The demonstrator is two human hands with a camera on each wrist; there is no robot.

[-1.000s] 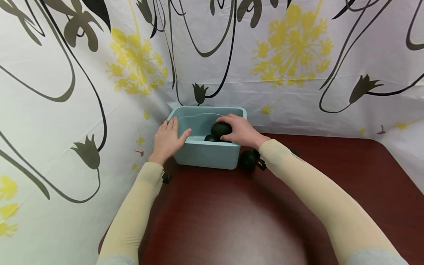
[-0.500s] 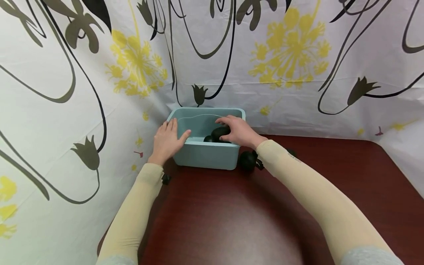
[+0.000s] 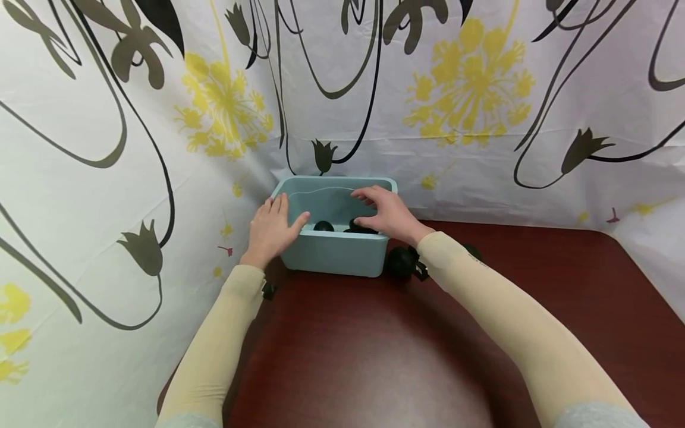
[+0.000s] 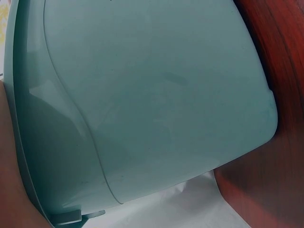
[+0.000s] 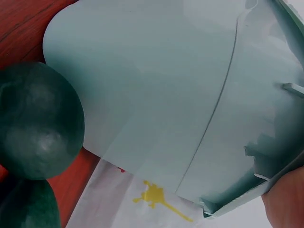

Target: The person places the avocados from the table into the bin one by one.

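Two dark balls [image 3: 323,226] are seen lying inside the bin [image 3: 334,255]; the right hand [image 3: 389,213] hovers above, fingers spread and empty. The left hand [image 3: 272,229] rests flat on the bin's left rim. More dark balls [image 3: 400,260] are left outside, beside the bin's right wall.

Balls [image 3: 323,226] in bin [image 3: 334,254] on table [image 3: 374,345]

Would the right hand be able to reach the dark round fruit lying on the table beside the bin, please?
Probably yes. The dark fruit lies on the table by the bin, just beneath the right hand, which hovers open over the bin; nothing blocks it.
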